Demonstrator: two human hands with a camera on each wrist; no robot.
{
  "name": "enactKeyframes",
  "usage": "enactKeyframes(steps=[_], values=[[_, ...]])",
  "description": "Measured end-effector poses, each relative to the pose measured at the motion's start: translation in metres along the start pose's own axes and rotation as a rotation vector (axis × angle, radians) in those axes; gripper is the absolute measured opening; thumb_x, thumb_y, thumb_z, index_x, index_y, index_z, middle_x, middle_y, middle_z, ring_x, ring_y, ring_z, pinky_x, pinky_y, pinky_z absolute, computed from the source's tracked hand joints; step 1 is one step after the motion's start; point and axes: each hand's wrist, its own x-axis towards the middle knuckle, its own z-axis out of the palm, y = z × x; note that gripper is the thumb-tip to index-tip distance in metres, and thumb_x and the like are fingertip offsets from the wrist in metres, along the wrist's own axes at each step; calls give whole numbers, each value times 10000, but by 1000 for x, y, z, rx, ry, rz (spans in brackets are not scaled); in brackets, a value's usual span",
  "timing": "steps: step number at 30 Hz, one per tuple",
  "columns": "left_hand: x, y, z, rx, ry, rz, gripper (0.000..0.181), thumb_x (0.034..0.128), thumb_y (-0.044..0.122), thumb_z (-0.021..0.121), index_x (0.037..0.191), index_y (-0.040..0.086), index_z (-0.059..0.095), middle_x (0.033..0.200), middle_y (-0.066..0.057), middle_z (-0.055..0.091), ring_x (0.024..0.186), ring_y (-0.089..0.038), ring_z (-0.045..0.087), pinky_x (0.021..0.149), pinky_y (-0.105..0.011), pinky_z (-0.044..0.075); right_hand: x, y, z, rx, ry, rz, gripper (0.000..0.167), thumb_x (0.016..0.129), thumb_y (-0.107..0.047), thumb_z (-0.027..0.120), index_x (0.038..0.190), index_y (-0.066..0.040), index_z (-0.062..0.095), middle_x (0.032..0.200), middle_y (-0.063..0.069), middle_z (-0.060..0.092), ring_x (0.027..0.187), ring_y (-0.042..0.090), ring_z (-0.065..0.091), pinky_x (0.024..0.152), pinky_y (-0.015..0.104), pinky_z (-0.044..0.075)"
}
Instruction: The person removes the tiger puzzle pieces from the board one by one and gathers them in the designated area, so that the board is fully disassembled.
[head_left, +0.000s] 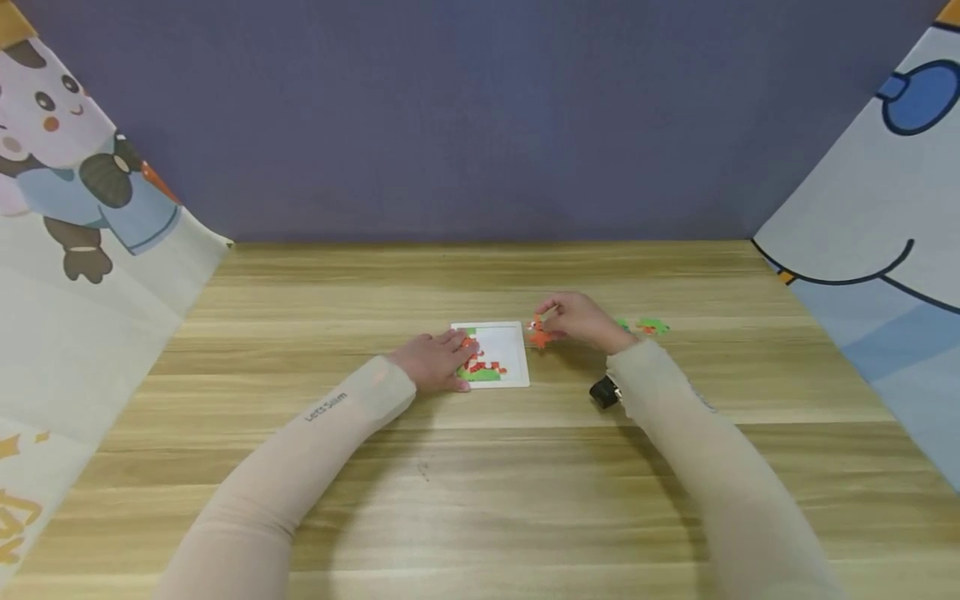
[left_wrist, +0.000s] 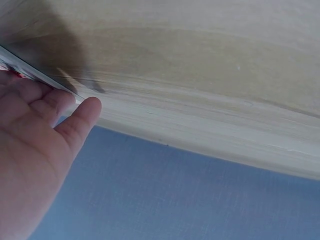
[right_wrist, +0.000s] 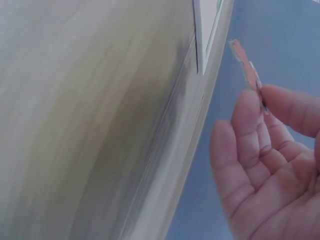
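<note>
A white square puzzle tray (head_left: 525,367) lies on the table, with red and green pieces (head_left: 483,374) fitted along its left and lower parts. Over its left side rests my left hand (head_left: 435,362), fingers extended across the pieces and hiding some of them. The left wrist view shows this hand (left_wrist: 30,135) against the tray's edge (left_wrist: 42,77). Just right of the tray, my right hand (head_left: 581,322) pinches an orange puzzle piece (head_left: 538,338) between thumb and fingertips. In the right wrist view the piece (right_wrist: 246,64) stands edge-on, raised off the table.
Loose green puzzle pieces (head_left: 654,327) lie right of my right hand, one partly hidden behind it. A small black object (head_left: 602,392) shows by the right sleeve. A blue-grey panel (head_left: 480,125) rises at the table's far edge, and printed panels flank both sides.
</note>
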Motion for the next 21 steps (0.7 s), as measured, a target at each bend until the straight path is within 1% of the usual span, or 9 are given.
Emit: enactKeyframes(steps=[4, 6, 9, 12, 18, 21], values=[[-1, 1, 0, 7, 3, 1, 737, 973, 506, 448, 1538, 102, 201, 1582, -163, 111, 1445, -299, 137, 1112, -491, 255, -5, 4, -8, -15, 5, 5, 326, 874, 25, 575, 1188, 112, 576, 708, 30, 615, 596, 113, 551, 617, 273, 473], [-2, 1, -1, 13, 2, -2, 736, 973, 509, 445, 1539, 109, 198, 1584, -156, 106, 1447, -294, 131, 1112, -491, 255, -8, 6, -11, -17, 3, 13, 335, 877, 23, 564, 1201, 107, 573, 714, 31, 618, 609, 131, 548, 625, 285, 471], [-2, 1, -2, 22, -2, -4, 735, 973, 513, 439, 1542, 119, 189, 1586, -148, 101, 1449, -286, 123, 1111, -492, 255, -11, 9, -17, -15, 4, 35, 342, 891, 9, 556, 1222, 91, 570, 746, 52, 628, 639, 156, 558, 657, 307, 483], [-3, 1, -3, 16, -5, -2, 735, 973, 511, 441, 1542, 121, 188, 1586, -147, 101, 1449, -286, 120, 1113, -497, 249, -15, 13, -22, -27, -2, 53, 352, 912, -15, 551, 1248, 90, 554, 814, 77, 648, 696, 159, 598, 714, 332, 512], [-1, 1, -2, -24, -10, -8, 733, 969, 509, 454, 1541, 129, 200, 1587, -141, 94, 1449, -284, 119, 1118, -518, 222, -23, 20, -31, -17, -9, 95, 366, 941, -36, 537, 1288, 78, 524, 937, 118, 647, 778, 167, 626, 805, 376, 534], [0, 0, -1, -38, -10, -17, 731, 967, 508, 457, 1542, 135, 202, 1588, -142, 86, 1450, -285, 115, 1120, -522, 213, -28, 21, -35, -9, -9, 95, 382, 944, -41, 536, 1304, 83, 507, 979, 125, 646, 802, 157, 636, 833, 394, 533]])
